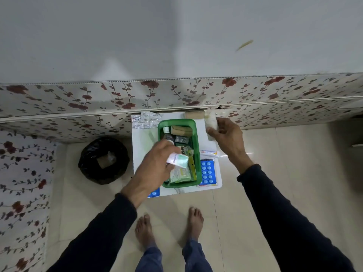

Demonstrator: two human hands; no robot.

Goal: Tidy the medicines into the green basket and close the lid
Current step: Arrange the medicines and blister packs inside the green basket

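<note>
Step in hand: loading. The green basket [197,154] stands open on a small white table [141,154], already part-filled with a bottle [167,132], a brown carton [180,130] and foil strips.

Left hand [157,165]: fingers closed around a white-and-green medicine box [179,160], held over the basket's near half, just above packets already inside. By my judgement it is about to be set down there.

Right hand [225,134]: at the basket's 2 o'clock, outside the rim, fingers curled around a whitish packet [211,124]; its make is too blurred to tell.

Outstanding on the table: blue blister packs [207,171] at the basket's 4 o'clock, another blue strip [154,193] at 7 o'clock, silver foil strips [145,120] at 11 o'clock, a brown box [193,114] at 1 o'clock.

No lid identified in view.

Next move calls for releasing the box flat, so that later items fit and the lid can seat.
</note>
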